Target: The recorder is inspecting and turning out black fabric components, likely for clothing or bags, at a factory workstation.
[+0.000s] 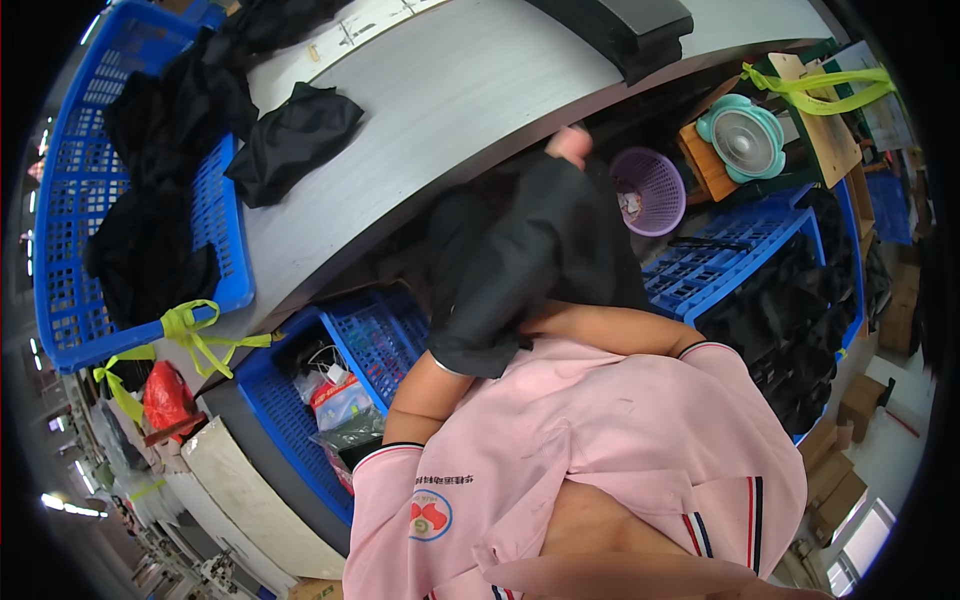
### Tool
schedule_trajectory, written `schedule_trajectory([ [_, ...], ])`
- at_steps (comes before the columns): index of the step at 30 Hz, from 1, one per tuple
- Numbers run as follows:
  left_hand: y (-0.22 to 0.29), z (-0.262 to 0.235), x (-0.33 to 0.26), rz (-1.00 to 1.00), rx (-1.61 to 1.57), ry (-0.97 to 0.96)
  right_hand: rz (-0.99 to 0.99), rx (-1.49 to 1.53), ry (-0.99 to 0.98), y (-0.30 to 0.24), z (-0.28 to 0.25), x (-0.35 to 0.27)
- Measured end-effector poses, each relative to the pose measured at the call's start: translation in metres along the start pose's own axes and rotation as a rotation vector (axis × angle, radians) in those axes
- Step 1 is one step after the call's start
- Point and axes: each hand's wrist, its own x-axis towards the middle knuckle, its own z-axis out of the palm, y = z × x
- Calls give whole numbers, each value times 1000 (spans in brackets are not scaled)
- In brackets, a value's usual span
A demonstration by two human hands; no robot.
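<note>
A black cloth tube, like a garment sleeve (510,255), covers my left forearm from near the elbow up. At its far end my left hand (570,146) pokes out below the table edge, blurred, its fingers not clear. My right forearm (620,328) crosses my lap to the left and goes in under the black cloth. The right hand is hidden there, and what it touches cannot be seen. More dark fabric hangs around my knees.
On the grey table (430,110) lies a black fabric piece (295,140), beside a blue crate (60,230) of black cloth. A blue basket (290,430) holds bagged things at left. To the right are a purple bin (665,175), a teal fan (745,137) and a blue crate (735,265).
</note>
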Motion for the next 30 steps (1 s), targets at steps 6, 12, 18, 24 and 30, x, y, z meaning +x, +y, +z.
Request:
schedule_trajectory([
  [6,11,-25,23,-67,-537,581,246,168,764,-22,-44,-34],
  [12,19,-11,-22,42,118,340,-295,-178,846,-77,-56,-40],
  [18,19,-42,-25,194,763,275,-529,598,428,-93,-62,-47],
  [24,-3,-41,-50,-445,-550,79,-454,767,585,-95,-83,-33],
  [30,-23,-32,-25,-275,-986,28,-345,247,795,-111,-102,-35],
])
